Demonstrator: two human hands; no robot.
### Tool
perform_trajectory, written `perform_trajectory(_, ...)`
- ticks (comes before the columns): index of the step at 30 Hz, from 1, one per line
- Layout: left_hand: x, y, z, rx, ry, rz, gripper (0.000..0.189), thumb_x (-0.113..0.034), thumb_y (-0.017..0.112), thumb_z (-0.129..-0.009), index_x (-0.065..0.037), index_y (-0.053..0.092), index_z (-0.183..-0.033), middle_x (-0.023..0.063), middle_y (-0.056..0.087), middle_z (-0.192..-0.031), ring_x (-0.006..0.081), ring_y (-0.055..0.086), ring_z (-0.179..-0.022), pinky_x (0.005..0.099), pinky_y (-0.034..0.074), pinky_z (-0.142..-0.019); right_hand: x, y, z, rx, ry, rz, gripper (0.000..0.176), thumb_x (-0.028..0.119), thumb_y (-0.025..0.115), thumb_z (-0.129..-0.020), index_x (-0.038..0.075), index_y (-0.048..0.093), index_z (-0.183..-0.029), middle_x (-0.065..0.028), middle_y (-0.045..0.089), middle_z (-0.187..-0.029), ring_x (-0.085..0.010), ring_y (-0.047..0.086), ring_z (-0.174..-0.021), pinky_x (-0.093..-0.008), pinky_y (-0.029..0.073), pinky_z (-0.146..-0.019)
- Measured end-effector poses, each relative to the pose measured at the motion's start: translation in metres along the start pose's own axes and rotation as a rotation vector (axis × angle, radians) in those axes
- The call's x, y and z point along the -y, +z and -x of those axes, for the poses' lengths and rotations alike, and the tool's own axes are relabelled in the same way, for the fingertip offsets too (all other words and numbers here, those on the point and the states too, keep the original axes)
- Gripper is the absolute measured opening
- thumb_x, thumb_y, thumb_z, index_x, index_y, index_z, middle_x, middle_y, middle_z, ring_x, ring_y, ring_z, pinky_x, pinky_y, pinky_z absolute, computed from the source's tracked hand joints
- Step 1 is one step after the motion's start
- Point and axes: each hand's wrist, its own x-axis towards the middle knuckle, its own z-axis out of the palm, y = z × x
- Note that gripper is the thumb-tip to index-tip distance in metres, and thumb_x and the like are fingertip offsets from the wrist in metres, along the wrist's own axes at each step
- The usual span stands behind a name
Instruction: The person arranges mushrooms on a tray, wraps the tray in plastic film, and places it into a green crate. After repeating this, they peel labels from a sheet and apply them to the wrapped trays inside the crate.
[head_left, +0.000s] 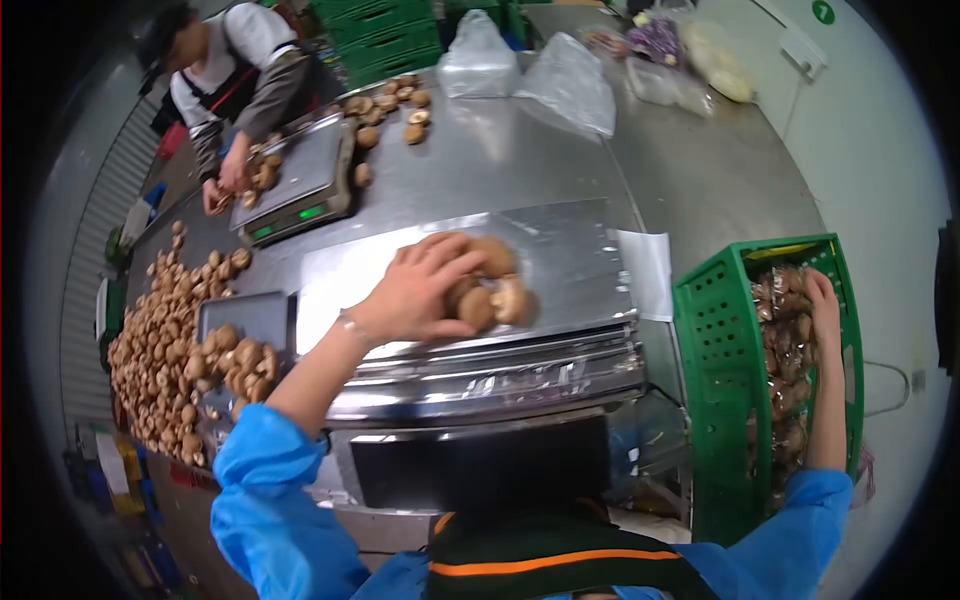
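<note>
My left hand [418, 292] curls its fingers round the near side of several brown mushrooms [478, 308], which rest on the metal top of a wrapping machine [575, 265]. Shiny clear film lies around and under them. Off to the right, my right hand [823, 305] reaches into a green crate [712, 325]. Its fingers bend onto a film-wrapped pack of mushrooms [783, 288] at the far end; the fingertips are partly hidden. More wrapped packs [788, 375] fill the crate toward me.
A large pile of loose mushrooms [165, 340] and a grey tray with mushrooms [243, 305] lie at left. A co-worker [245, 75] handles mushrooms beside a scale [305, 185]. Plastic bags [570, 80] and stacked green crates [385, 40] stand at the back.
</note>
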Motion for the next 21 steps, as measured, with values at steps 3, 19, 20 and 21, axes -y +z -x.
perform_trajectory(3,-0.004,0.001,0.005,-0.053,0.054,-0.010,0.088,-0.059,0.065,-0.066,-0.012,0.031,-0.133,0.0166,0.033,-0.133,0.0358,0.029,-0.125,0.0504,0.026,-0.100,0.196,0.119,0.102,0.393,-0.183,-0.018,0.023,0.013,0.055,-0.083,0.003,0.058,-0.103,-0.0027,0.058,-0.096,-0.0118,0.054,-0.089,-0.0263,0.042,-0.081)
perform_trajectory(19,-0.039,0.020,0.184,-0.334,-0.846,0.574,0.029,-0.025,0.064,-0.074,-0.001,0.059,-0.059,0.0088,0.054,-0.052,0.0177,0.049,-0.049,0.0310,0.038,-0.051,0.177,0.233,0.210,0.590,-0.045,0.151,0.029,0.032,0.069,-0.073,0.006,0.060,-0.063,-0.0029,0.049,-0.061,-0.0177,0.044,-0.051,-0.0323,0.036,-0.051)
perform_trajectory(20,-0.045,0.003,0.199,-0.247,-0.923,0.805,0.027,-0.020,0.060,-0.074,0.001,0.055,-0.058,0.0046,0.051,-0.050,0.0122,0.045,-0.046,0.0267,0.036,-0.044,0.183,0.218,0.218,0.661,0.150,-0.130,0.032,0.025,0.064,-0.079,0.008,0.049,-0.056,0.0029,0.039,-0.052,-0.0105,0.034,-0.041,-0.0237,0.029,-0.040)
perform_trajectory(21,-0.054,-0.006,0.214,-0.222,-1.014,0.911,0.021,-0.016,0.060,-0.073,-0.001,0.054,-0.059,0.0015,0.050,-0.052,0.0088,0.045,-0.050,0.0269,0.037,-0.047,0.184,0.201,0.225,0.721,0.425,-0.424,0.033,0.023,0.061,-0.082,0.009,0.045,-0.056,0.0041,0.036,-0.051,-0.0093,0.033,-0.041,-0.0213,0.028,-0.039)
